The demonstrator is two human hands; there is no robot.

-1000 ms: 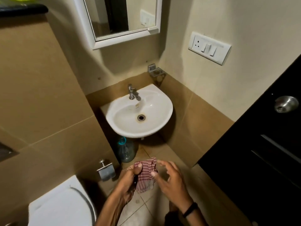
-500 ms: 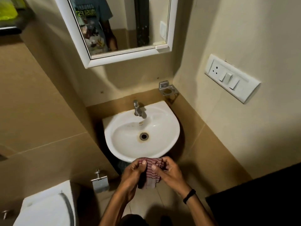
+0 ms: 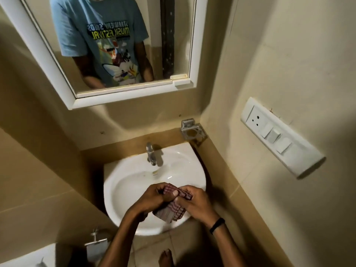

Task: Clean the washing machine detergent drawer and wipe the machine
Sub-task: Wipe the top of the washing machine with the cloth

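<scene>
We hold a red striped cloth bunched over the white sink, in front of the tap, using 2 hands: our left hand curls round its left side, and our right hand pinches its top edge.

Basin: white, rounded, fixed in the wall corner. On its back rim: one chrome tap, upright, spout over the bowl. Over the bowl: striped cloth, gripped by left hand and right hand; contact with the bowl cannot be told. Floor: beige tiles, below the basin. On it: one bare foot, near the bottom edge.
</scene>
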